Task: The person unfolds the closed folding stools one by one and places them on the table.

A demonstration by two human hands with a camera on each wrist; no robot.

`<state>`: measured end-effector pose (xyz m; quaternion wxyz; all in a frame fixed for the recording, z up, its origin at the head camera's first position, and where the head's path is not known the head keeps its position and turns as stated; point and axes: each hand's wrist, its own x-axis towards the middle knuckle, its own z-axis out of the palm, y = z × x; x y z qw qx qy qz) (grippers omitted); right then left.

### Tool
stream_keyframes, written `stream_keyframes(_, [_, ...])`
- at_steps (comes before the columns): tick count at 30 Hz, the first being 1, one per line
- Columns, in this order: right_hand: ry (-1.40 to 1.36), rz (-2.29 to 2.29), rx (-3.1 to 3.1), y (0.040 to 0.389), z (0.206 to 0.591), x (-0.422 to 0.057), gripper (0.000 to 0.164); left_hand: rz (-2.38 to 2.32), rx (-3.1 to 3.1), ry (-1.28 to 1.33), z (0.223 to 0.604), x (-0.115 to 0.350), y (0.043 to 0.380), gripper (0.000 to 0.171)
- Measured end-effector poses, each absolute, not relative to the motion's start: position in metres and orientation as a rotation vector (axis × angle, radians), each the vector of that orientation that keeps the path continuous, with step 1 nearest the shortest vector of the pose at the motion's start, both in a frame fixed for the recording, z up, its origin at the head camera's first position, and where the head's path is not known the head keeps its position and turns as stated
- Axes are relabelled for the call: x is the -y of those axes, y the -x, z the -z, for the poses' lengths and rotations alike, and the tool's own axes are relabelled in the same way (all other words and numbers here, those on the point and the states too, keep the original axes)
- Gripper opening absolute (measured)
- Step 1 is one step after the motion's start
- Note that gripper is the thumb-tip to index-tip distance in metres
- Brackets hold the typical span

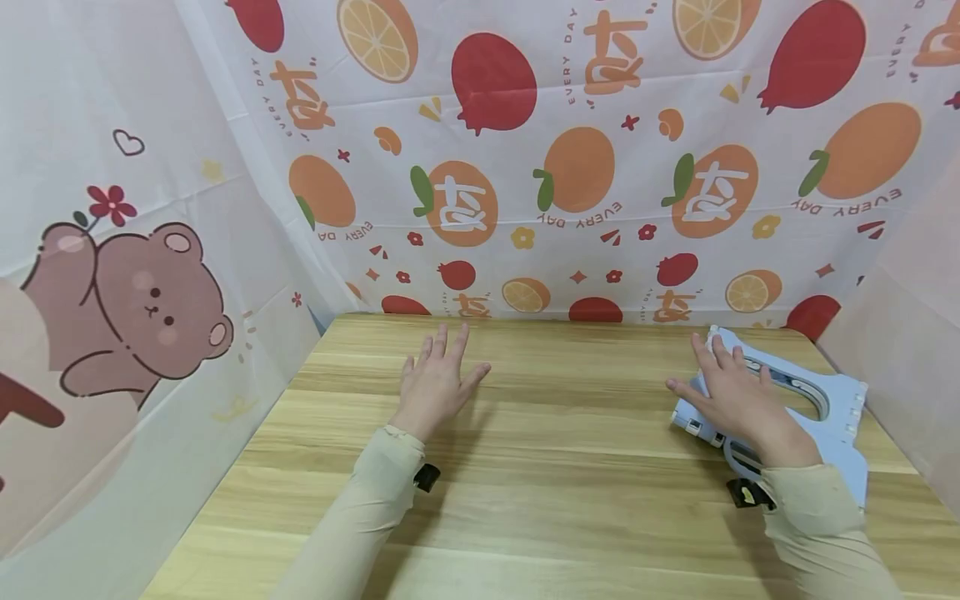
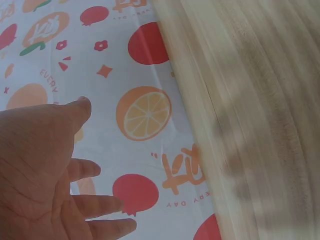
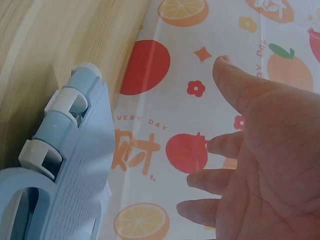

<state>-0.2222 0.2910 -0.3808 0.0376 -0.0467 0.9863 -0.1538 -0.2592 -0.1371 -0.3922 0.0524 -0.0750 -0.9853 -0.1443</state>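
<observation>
A light-blue plastic folding stool (image 1: pixel 843 396), folded flat, lies at the right side of the wooden table. It has a long oval handle opening and white hinge pieces along its edge. In the right wrist view its hinged edge (image 3: pixel 82 170) appears at the left. Over the stool hovers my right hand (image 1: pixel 738 400), fingers spread and straight; the right wrist view shows a gap between the palm (image 3: pixel 272 155) and the stool. My left hand (image 1: pixel 435 383) is held above the left-middle of the table, fingers extended and apart, with nothing in it.
The wooden table (image 1: pixel 540 467) ends at a fruit-patterned cloth (image 1: pixel 517 242) hanging behind it. A bear-print cloth (image 1: pixel 247 208) hangs along the left, and a pale cloth (image 1: pixel 915 333) borders the right. Dark wrist cameras (image 1: pixel 427 477) sit below both hands.
</observation>
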Motion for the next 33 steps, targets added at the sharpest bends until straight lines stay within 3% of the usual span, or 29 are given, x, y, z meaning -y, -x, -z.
stream_keyframes(28, [0.274,0.317,-3.065,0.215,0.382,-0.356,0.075,0.511,2.904,0.495,0.393,0.095,0.239,0.06])
stream_keyframes(33, [0.248,0.294,-3.048,0.213,0.382,-0.373,0.076,0.528,2.912,0.529,0.396,0.084,0.235,0.058])
